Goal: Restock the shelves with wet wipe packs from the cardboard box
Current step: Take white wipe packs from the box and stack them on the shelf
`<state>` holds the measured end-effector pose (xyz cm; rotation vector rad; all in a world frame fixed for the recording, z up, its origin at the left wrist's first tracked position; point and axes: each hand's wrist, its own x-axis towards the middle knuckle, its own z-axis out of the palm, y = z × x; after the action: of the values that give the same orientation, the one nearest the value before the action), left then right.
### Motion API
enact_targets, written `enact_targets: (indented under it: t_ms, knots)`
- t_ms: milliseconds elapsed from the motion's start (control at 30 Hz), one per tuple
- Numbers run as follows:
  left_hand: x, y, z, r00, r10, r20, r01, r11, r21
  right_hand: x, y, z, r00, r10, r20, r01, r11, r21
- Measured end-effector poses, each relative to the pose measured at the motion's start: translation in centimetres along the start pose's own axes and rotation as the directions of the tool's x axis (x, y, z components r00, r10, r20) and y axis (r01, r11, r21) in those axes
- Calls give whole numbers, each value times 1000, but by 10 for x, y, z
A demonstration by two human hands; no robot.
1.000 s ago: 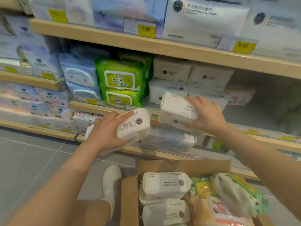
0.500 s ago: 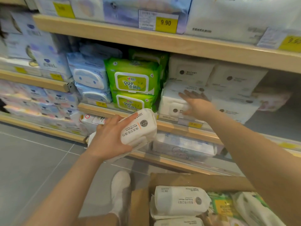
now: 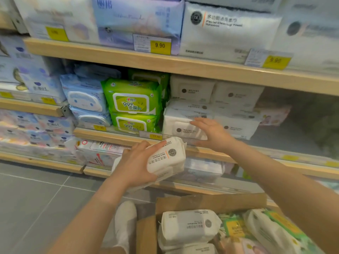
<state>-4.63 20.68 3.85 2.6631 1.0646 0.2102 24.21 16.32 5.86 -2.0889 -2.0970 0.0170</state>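
My left hand (image 3: pixel 135 164) grips a white wet wipe pack (image 3: pixel 166 156) in front of the middle shelf's edge (image 3: pixel 113 134). My right hand (image 3: pixel 213 133) is open, fingers straight, just off the white pack (image 3: pixel 180 126) that lies on the middle shelf beside the green packs (image 3: pixel 133 101). More white packs (image 3: pixel 236 96) are stacked behind and to the right of it. The cardboard box (image 3: pixel 211 202) stands on the floor at the bottom, holding white packs (image 3: pixel 189 226) and green-and-white packs (image 3: pixel 275 231).
Blue packs (image 3: pixel 84 96) stand left of the green ones. The right end of the middle shelf (image 3: pixel 286 138) has bare room. The top shelf (image 3: pixel 183 66) carries large tissue packs with yellow price tags (image 3: pixel 160 45). A white shoe (image 3: pixel 124 222) is on the grey floor beside the box.
My right hand set its white pack on the middle shelf, let go and has drawn back a little. My left hand with its pack has shifted slightly right, toward the shelf.
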Motion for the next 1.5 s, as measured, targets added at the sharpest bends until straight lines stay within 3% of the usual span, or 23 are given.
enact_targets:
  t_ms: [167,500,733,833,900,1000,1033,1133,1233,1367,1500]
  knots:
    - [0,0,2,1000,28,-13,-29,998,-52,21,-3,-3,994,110,-22,-111,992,-60]
    - [5,-31,-4,993,-69,-95,62,995,-75,76,-6,32,992,104,73,-90,981,-171]
    - [3,-26,-2,996,-62,-58,58,997,-60,69,-4,39,998,67,19,-62,974,-216]
    - [4,-23,-2,998,-56,-41,54,997,-52,72,-1,36,989,89,116,-64,976,-206]
    - [6,-20,-2,998,-56,-32,55,998,-44,72,-5,29,980,100,174,-83,991,-104]
    - [7,-12,-4,999,-45,-10,44,998,-48,46,-22,11,991,108,80,-127,947,294]
    - [7,-8,-3,999,-34,-6,34,998,-61,29,-31,5,993,85,86,-115,888,446]
    - [10,8,0,1000,25,14,-22,986,-163,-29,-58,-8,955,-43,293,-197,646,738]
    - [11,30,6,997,51,64,-31,958,-284,-66,-63,-9,948,-45,315,-243,537,808]
    - [13,62,12,989,100,108,-60,944,-325,-99,-51,-12,956,164,244,-294,530,795]
    - [20,85,4,995,78,-62,-93,955,-282,-124,-28,-29,922,327,206,-341,435,833]
